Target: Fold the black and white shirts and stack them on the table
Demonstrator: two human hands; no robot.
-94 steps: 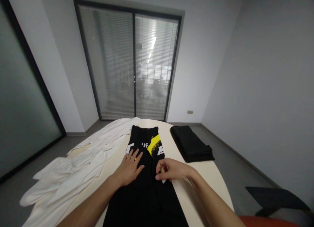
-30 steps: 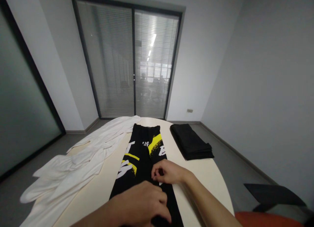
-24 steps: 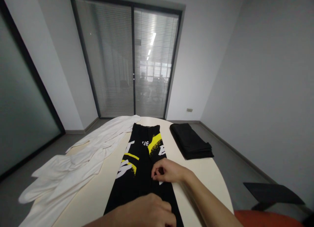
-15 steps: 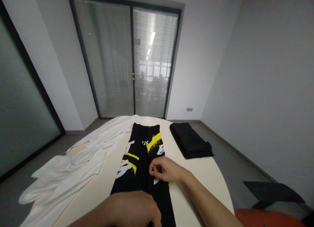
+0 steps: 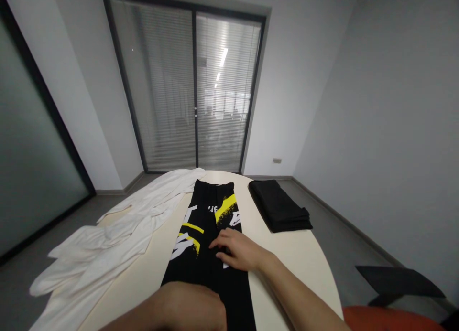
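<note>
Black trousers (image 5: 210, 197) with yellow and white print lie lengthwise on the table, waistband at the far end. My right hand (image 5: 236, 250) is over the middle of the trousers, its fingers apart and slightly bent, the fingertips at the fabric; nothing shows in it. Lower down, my left hand (image 5: 195, 300) hangs over the nearer part of the legs, back of the hand up. Its fingers are hidden, so its grip cannot be made out. The near ends of the legs run out of the frame.
A rumpled white garment (image 5: 118, 247) covers the left side of the round pale table (image 5: 294, 259) and drapes over its edge. On the right lies a stack of folded black cloth (image 5: 279, 204). An orange-red chair (image 5: 387, 319) stands at the lower right.
The fingers of my right hand have spread from a pinch. My left hand has shifted slightly left, and its fingers have gone from sight. The trousers lie as before.
</note>
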